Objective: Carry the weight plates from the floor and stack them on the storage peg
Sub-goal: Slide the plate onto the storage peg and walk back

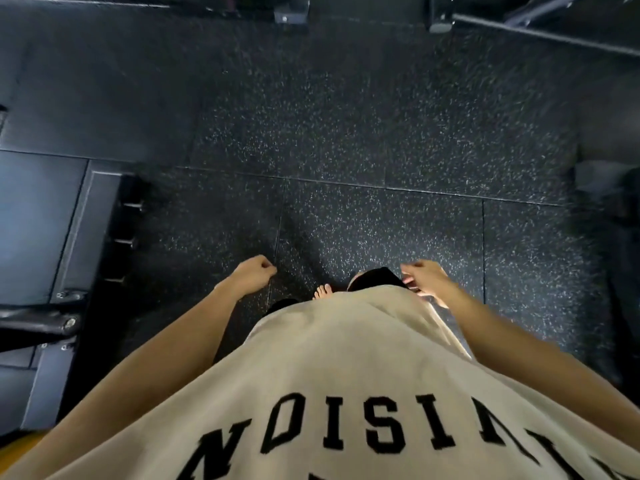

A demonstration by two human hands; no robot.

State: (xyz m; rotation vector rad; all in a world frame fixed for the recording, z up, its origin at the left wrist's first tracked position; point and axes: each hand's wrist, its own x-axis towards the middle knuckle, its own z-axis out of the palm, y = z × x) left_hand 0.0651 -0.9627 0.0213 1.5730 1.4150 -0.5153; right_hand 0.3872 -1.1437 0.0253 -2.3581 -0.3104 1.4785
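Far left there's a black padded bench (31, 216) with a metal frame, then speckled rubber floor (363, 133) tiles with thin seams. My left hand (254, 271) hangs loosely curled, holding nothing. My beige tee (346, 358) has black block letters. My right hand (424, 280) is relaxed too, fingers loose, empty. Can't see any plates or peg.

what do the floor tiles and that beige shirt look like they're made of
Floor tiles: likely rubber, matte black with pale speckles and thin seams between squares. Shirt: soft woven or knit fabric, probably cotton, matte beige, draping in folds, with black block letters.
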